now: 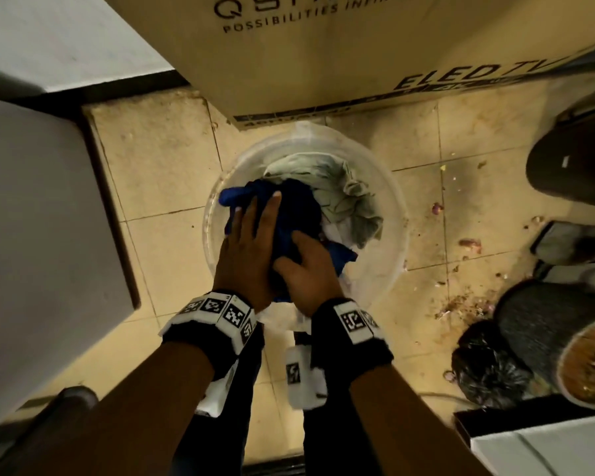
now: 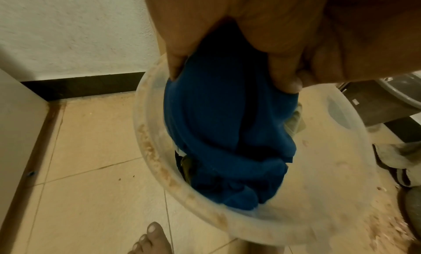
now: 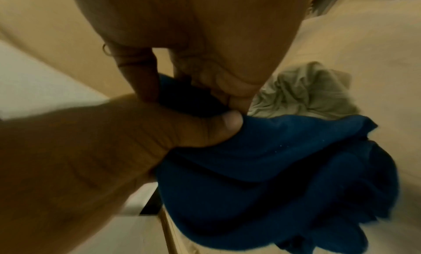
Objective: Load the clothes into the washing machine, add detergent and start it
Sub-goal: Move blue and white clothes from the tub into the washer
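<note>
Both hands in the tub (image 1: 220, 214), on the floor. Right hand (image 1: 310, 269) clenches the blue garment (image 2: 216, 122) near the tub's near rim; left hand (image 1: 248, 249) clasps it too, gathering one liftable bundle. Grey-green cloth (image 1: 340, 190) lies against the far rim.

Two bare forearms enter from the bottom of the head view. Each wrist wears a black band (image 1: 200, 333) carrying white blocks printed with black square codes (image 1: 352, 320). A thin ring (image 3: 106, 49) circles one finger. A bare foot (image 2: 151, 240) shows.
</note>
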{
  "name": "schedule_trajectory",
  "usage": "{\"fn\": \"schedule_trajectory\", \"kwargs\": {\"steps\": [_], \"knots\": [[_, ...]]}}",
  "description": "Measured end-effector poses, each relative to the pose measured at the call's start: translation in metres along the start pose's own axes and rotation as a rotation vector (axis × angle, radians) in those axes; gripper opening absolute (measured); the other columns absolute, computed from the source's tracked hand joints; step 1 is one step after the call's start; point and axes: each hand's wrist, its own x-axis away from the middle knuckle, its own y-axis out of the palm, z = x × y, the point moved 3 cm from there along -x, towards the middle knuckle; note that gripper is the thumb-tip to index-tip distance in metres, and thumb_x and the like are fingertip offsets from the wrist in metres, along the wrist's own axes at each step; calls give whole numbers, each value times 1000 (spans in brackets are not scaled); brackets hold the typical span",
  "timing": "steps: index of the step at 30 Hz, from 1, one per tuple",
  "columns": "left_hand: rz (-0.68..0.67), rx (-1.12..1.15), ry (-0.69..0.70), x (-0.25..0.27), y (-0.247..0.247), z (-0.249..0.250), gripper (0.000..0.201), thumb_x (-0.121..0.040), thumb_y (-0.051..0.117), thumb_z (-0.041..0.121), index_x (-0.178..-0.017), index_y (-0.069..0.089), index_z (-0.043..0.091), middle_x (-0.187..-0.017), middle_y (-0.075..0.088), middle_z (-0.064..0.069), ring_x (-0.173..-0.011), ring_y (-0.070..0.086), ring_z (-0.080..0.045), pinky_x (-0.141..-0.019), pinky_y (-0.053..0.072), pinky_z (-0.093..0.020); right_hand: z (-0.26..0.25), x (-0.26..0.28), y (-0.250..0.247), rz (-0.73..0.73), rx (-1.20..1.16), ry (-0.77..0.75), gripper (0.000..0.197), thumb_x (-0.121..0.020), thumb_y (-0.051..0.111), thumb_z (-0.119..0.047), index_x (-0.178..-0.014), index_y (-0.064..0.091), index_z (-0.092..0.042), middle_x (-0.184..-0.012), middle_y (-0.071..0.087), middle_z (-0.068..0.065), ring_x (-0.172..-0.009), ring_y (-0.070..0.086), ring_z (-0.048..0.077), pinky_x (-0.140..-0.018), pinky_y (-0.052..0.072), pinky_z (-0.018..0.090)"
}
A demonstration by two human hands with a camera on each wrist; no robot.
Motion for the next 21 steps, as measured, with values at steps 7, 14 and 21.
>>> {"fn": "schedule_trajectory", "kwargs": {"steps": [7, 14, 21], "knots": [[-146, -98, -16, 59, 0, -8, 44, -84, 66, 26, -124, 50, 27, -119, 61, 3, -106, 59, -23, -78, 42, -28, 18, 59, -15, 108, 46, -15, 32, -72, 49, 3, -70, 62, -26, -73, 66, -8, -77, 65, 10, -79, 55, 29], [-192, -146, 612, 103, -10, 4, 60, -45, 80, 1, -78, 39, 30, -70, 59, 2, -63, 60, -21, -60, 41, -24, 55, 32, -27, -86, 729, -9, 99, -77, 70, -20, -152, 6, -28, -156, 18, 12, -139, 26, 36, -109, 35, 48], [-360, -349, 1146, 203, -17, 37, 12, -86, 54, 16, -82, 57, 27, -75, 60, 6, -76, 61, -18, -85, 51, -37, 44, 22, 29, -371, 1293, -322, 64, -89, 12, -46, -148, -5, -30, -161, -3, 6, -148, 1, 37, -113, 14, 62]]}}
